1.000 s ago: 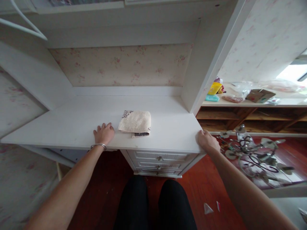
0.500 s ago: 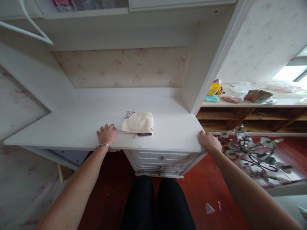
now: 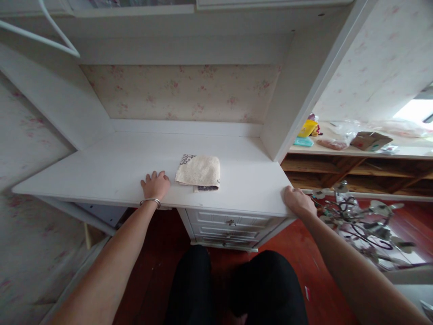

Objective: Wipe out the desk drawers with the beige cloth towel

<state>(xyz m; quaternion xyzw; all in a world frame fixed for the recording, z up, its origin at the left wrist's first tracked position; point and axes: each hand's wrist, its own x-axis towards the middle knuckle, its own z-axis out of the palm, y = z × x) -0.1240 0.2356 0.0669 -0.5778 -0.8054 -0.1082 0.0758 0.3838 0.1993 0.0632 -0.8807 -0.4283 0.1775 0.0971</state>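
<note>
My left hand (image 3: 156,185) lies on the white desktop (image 3: 122,155) near its front edge, fingers spread and holding nothing. A silver bracelet (image 3: 150,202) circles that wrist. Just right of this hand, apart from it, a folded cream cloth (image 3: 199,171) with a dark floral pattern at one corner rests on the desktop. At the desk's right end my right hand (image 3: 299,201) is wrapped over the edge by the front corner, its fingers partly hidden.
White drawers (image 3: 232,223) with small knobs sit beneath the desktop. To the right, a low wooden shelf (image 3: 324,164) carries a yellow item, plastic bags and a cardboard box (image 3: 370,141). A metal chandelier (image 3: 365,225) lies on the red floor. A white hanger-like rod (image 3: 40,38) juts in at upper left.
My knees have spread, the right one shifting right and forward. The view has tilted slightly. Both hands keep their places on the desk, and the cloth stays put.
</note>
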